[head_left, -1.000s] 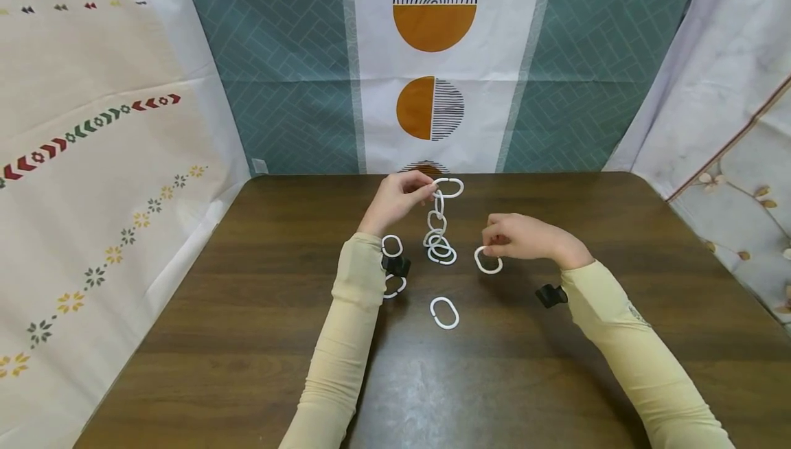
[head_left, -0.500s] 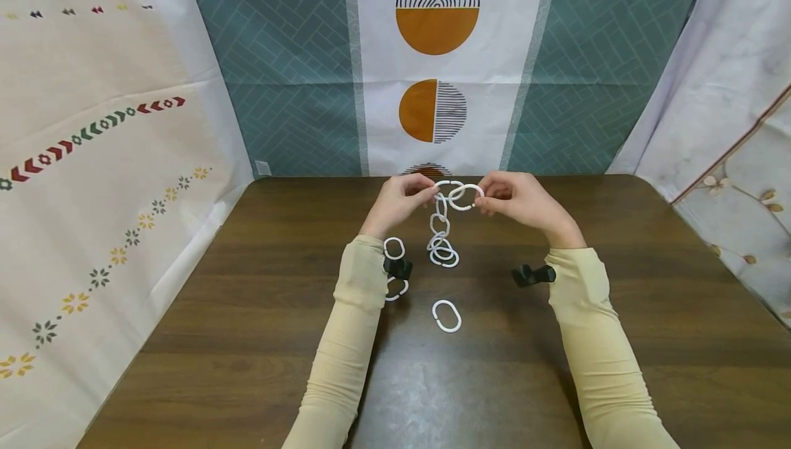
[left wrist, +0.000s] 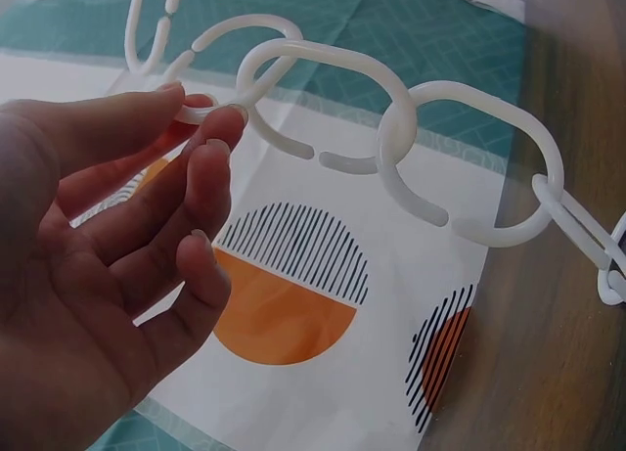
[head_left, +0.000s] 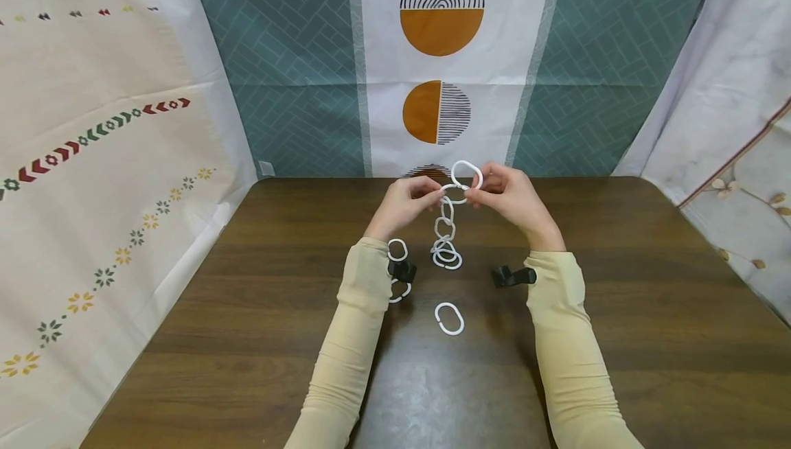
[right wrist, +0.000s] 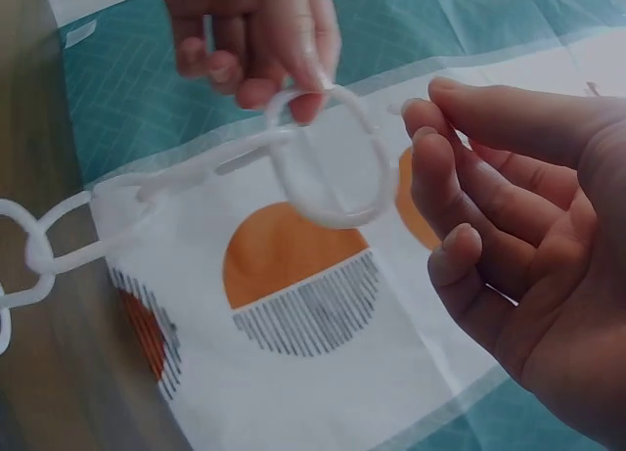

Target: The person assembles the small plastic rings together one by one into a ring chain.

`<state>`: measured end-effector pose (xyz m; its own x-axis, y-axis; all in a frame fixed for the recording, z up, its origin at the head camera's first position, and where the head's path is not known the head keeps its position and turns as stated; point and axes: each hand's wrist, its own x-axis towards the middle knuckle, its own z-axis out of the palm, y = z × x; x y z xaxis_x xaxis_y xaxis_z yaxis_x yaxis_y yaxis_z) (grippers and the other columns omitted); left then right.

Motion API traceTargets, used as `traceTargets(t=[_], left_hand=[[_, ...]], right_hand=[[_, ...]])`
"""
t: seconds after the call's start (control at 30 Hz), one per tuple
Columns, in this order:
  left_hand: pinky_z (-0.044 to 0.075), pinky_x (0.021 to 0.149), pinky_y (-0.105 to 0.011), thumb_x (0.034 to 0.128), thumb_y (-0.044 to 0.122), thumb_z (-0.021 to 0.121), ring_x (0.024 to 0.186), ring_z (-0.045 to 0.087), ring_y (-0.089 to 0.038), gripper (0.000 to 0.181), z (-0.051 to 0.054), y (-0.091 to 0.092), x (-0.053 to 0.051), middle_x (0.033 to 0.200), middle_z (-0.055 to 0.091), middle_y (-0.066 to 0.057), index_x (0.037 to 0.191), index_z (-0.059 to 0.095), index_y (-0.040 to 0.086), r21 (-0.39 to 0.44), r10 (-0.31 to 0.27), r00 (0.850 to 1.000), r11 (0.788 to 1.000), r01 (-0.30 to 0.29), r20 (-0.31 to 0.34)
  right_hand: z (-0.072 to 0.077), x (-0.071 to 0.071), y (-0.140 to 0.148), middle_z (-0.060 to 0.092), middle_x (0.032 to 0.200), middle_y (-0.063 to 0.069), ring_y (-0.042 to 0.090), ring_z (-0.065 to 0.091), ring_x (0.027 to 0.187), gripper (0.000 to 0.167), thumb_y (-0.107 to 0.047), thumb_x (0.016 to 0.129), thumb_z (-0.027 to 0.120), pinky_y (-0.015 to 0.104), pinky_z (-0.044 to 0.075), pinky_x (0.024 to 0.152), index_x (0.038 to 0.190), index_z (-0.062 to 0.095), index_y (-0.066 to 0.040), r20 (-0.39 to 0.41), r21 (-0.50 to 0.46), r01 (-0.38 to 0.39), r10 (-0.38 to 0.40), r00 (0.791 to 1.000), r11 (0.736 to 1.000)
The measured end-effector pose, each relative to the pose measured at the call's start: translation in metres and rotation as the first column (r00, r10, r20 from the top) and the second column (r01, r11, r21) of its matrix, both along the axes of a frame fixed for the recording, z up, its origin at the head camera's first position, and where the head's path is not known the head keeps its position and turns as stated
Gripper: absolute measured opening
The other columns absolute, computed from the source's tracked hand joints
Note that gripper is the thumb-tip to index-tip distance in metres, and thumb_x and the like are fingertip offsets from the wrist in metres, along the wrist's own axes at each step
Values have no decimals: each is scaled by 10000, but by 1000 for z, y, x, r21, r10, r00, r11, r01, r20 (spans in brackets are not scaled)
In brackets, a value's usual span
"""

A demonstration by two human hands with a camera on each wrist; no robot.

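Observation:
My left hand (head_left: pixel 403 207) pinches the top link of a chain of white plastic oval links (head_left: pixel 443 229). The chain hangs from it, its lower links bunched at the table. In the left wrist view that top link (left wrist: pixel 249 22) has a gap in its side. My right hand (head_left: pixel 516 200) pinches a loose white link (head_left: pixel 467 163) upright at the top link's right. At the upper left of the left wrist view, this loose link (left wrist: pixel 132 35) stands close to the gap; whether the two are hooked I cannot tell. The right wrist view mostly hides it.
One separate white link (head_left: pixel 449 318) lies on the brown wooden table (head_left: pixel 247 339), nearer me. Two more links (head_left: pixel 398 250) lie by my left wrist, partly hidden by the sleeve and black wrist camera. Patterned cloths (head_left: pixel 296 92) hang behind and at both sides.
My right hand lifted its link off the table and brought it up and left to the chain's top link, then turned it upright. The left hand kept its pinch, almost still.

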<state>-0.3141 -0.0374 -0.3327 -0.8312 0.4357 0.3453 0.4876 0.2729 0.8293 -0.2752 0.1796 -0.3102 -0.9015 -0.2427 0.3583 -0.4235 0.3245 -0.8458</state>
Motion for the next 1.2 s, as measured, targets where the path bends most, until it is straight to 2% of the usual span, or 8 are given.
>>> traceTargets(t=[0.13, 0.23, 0.4, 0.57, 0.8, 0.93, 1.07, 1.2], left_hand=[[444, 668, -207, 924, 155, 655, 810, 619, -391, 146, 0, 1, 1, 874, 671, -249, 955, 700, 20, -8, -12, 1000, 1000, 12, -11], [448, 669, -212, 923, 153, 656, 801, 621, -372, 126, 0, 1, 1, 827, 676, -181, 941, 704, 38, -18, -7, 1000, 1000, 7, -16], [456, 667, -218, 922, 178, 662, 809, 624, -361, 125, 0, 3, 2, 793, 665, -78, 938, 711, 64, -41, -11, 1000, 999, 11, -6], [449, 655, -217, 924, 171, 658, 791, 613, -351, 115, 0, 5, 2, 806, 666, -119, 932, 711, 69, -55, -16, 1000, 998, 15, -18], [448, 650, -213, 926, 187, 656, 698, 572, -152, 133, -1, 5, 1, 863, 682, -205, 934, 709, 65, -60, -7, 1000, 998, 5, -29], [455, 653, -215, 925, 178, 657, 714, 587, -186, 124, -2, 6, 1, 846, 680, -175, 937, 710, 66, -51, -6, 1000, 999, 4, -30], [459, 655, -214, 925, 183, 659, 756, 613, -278, 125, -1, 8, 2, 828, 673, -139, 943, 711, 72, -52, -3, 1000, 999, 2, -29], [455, 654, -209, 926, 198, 659, 776, 622, -293, 144, -1, 9, 2, 849, 683, -155, 957, 709, 66, -47, -1, 1000, 999, 0, -25]], right_hand=[[-4, -1, -3, 666, 685, -145, 47, 652, 644, 178, -65, 857, 719, 200, 508, 642, 896, 553, -12, -21, 18, 32, -31, 999, 999], [-6, -2, -3, 666, 685, -128, 96, 663, 645, 181, -71, 853, 726, 197, 499, 632, 891, 559, -12, -37, 37, 63, -62, 997, 997], [-8, -2, -3, 696, 719, 23, 98, 654, 636, 184, -93, 850, 736, 195, 478, 614, 894, 575, -16, -62, 88, 112, -106, 992, 990], [-8, -1, -3, 694, 739, 88, 20, 619, 615, 185, -108, 845, 744, 193, 469, 603, 899, 586, -29, -74, 123, 127, -119, 990, 984], [-8, -1, -3, 678, 738, 100, 20, 618, 619, 183, -113, 844, 745, 190, 479, 599, 898, 588, -34, -84, 151, 121, -110, 990, 981], [-6, 0, -4, 676, 737, 79, 13, 622, 631, 191, -107, 835, 752, 182, 493, 613, 891, 588, -27, -72, 150, 127, -117, 991, 981], [-5, 1, -4, 679, 747, 80, 11, 625, 641, 201, -106, 828, 760, 175, 498, 622, 893, 591, -20, -65, 151, 132, -124, 990, 980], [-6, 1, -4, 672, 769, 114, 70, 636, 644, 201, -120, 828, 763, 169, 492, 621, 894, 603, -18, -71, 173, 136, -125, 990, 976]])
